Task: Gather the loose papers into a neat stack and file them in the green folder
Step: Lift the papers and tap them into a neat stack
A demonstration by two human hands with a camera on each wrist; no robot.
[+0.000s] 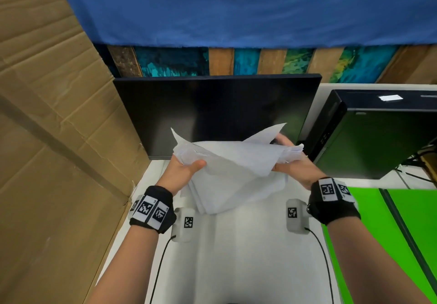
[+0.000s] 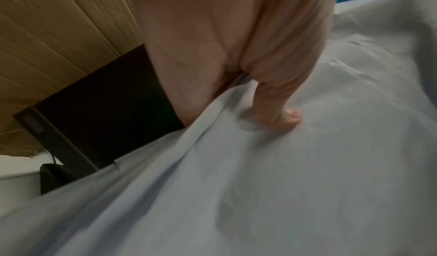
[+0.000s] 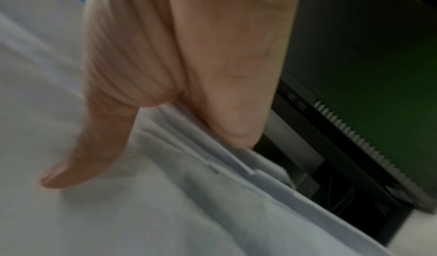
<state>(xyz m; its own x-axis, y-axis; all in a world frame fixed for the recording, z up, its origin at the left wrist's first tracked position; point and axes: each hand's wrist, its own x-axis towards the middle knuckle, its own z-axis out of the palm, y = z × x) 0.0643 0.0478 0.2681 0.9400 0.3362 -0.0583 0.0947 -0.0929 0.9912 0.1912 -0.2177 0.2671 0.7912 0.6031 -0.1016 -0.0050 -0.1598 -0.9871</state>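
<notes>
A ragged sheaf of white papers (image 1: 227,169) hangs above the white desk (image 1: 236,256), sheets fanned and uneven at their corners. My left hand (image 1: 186,169) grips the sheaf's left side, thumb pressed on top (image 2: 286,118). My right hand (image 1: 290,166) grips its right side, thumb on top (image 3: 78,168) and fingers underneath. Both wrist views are filled with the papers (image 2: 283,185) (image 3: 165,213). The green folder (image 1: 383,240) lies open on the desk at the lower right, beside my right forearm.
A dark monitor (image 1: 212,112) stands just behind the papers. A black computer case (image 1: 378,133) sits at the right rear. A large cardboard sheet (image 1: 54,138) leans along the left side. Cables run from both wrist cameras.
</notes>
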